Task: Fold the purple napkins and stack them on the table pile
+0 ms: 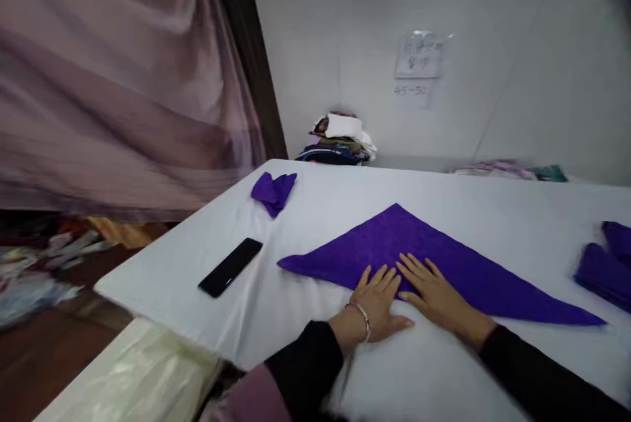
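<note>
Head view: purple cloth partly under left hand, right hand; both spread flat.

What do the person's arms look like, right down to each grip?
The left sleeve is black near the wrist and dusty pink higher up. The right sleeve looks black. A shiny, silvery bracelet circles the left wrist. The left grip and right grip have no gloves.

Shows as a plain, deep-purple cloth, spread nearly flat in a wide triangle. Passes under the left fingers and right fingers along the near edge. Peaks beyond both, narrows to a corner on their left, and tapers farther on their right to a long, thin point.
</note>
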`<state>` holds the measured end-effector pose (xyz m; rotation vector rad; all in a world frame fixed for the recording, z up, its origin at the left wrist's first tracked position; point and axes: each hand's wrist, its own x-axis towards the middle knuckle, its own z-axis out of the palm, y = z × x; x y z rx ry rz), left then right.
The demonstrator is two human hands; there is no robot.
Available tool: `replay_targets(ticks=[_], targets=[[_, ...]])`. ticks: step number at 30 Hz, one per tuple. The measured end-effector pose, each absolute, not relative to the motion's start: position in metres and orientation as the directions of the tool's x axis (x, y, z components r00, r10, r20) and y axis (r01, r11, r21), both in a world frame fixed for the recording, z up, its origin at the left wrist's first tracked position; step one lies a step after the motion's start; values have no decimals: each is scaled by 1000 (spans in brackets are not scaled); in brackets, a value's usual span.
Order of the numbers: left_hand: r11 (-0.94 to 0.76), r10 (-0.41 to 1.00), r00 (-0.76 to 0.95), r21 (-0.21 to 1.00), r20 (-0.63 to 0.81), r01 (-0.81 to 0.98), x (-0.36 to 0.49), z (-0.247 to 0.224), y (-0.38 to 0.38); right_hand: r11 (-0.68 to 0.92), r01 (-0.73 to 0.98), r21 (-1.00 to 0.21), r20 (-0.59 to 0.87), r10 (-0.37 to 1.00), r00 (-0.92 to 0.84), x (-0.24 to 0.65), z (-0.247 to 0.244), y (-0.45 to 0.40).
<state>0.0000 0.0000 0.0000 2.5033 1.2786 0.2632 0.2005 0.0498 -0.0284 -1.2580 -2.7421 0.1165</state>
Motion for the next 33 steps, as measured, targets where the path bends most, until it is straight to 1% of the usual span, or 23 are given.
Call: replay_targets(ticks=[4, 9, 14, 21, 25, 26, 28, 31, 33], targets=[[-485, 862, 506, 309, 13, 818, -11, -1, 0, 653, 747, -124, 88, 757, -647, 202, -32, 51], [-351, 933, 359, 250, 14, 903, -40, -6, 6, 649, 750, -123, 89, 760, -643, 202, -30, 50], [-145, 985, 161, 197, -66, 970, -90, -3, 12, 641, 757, -129, 76, 767, -637, 202, -28, 49], [146, 987, -138, 101, -79, 984, -166, 4, 7, 641, 753, -147, 72, 767, -638, 201, -28, 49], [242, 970, -240, 63, -33, 968, -166, 11, 9, 638, 753, -164, 65, 768, -637, 200, -25, 48], [234, 972, -234, 61, -14, 970, -157, 14, 12, 637, 752, -171, 64, 768, -637, 200, -24, 48], [149, 988, -151, 66, 33, 987, -131, 17, 18, 637, 748, -185, 60, 767, -638, 199, -21, 47], [-103, 991, 94, 98, 93, 990, -80, 18, 31, 637, 743, -206, 55, 765, -641, 199, -19, 47], [-264, 963, 254, 141, 88, 954, -48, 14, 40, 636, 742, -212, 51, 765, -642, 198, -19, 47]])
